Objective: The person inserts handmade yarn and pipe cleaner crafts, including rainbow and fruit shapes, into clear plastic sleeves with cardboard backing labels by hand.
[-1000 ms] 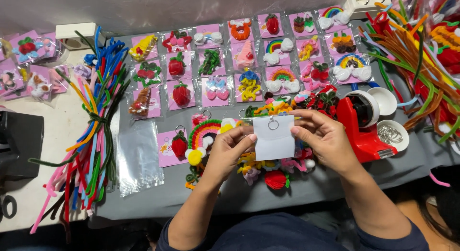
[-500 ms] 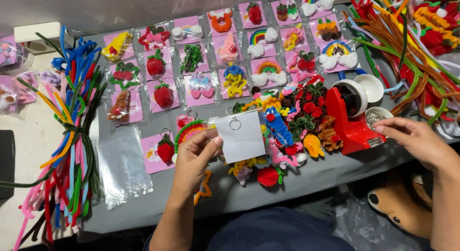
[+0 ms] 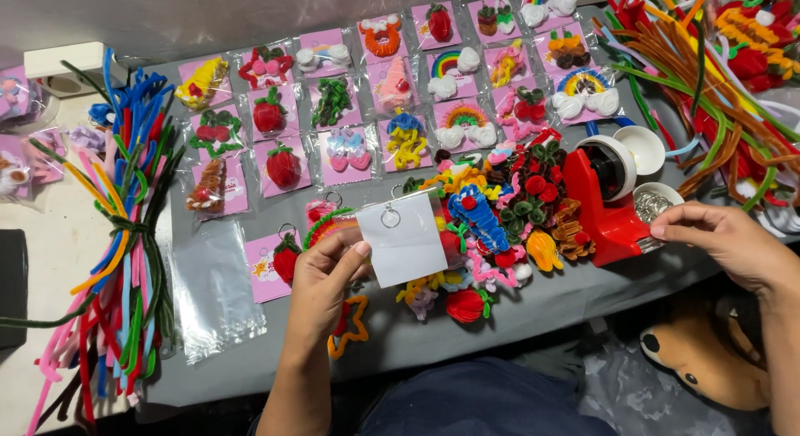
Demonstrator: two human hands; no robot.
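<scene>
My left hand [image 3: 323,279] holds a white card [image 3: 406,240] by its left edge, above the grey table; a metal ring [image 3: 390,216] hangs at the card's top. My right hand [image 3: 723,240] is off to the right, fingertips at a small white bowl of metal rings [image 3: 651,204] beside a red tape dispenser [image 3: 607,201]. Under and around the card lies a heap of loose pipe-cleaner charms [image 3: 500,219]: flowers, fruit, a star.
Rows of bagged charms on pink cards [image 3: 392,86] cover the far table. Bundles of coloured pipe cleaners lie at left [image 3: 125,236] and top right [image 3: 717,61]. Clear plastic bags [image 3: 212,286] lie left of my hand. A plush toy [image 3: 708,365] sits below right.
My right hand let go of the card and moved right to the bowl of rings. My left hand keeps the card and has shifted slightly left.
</scene>
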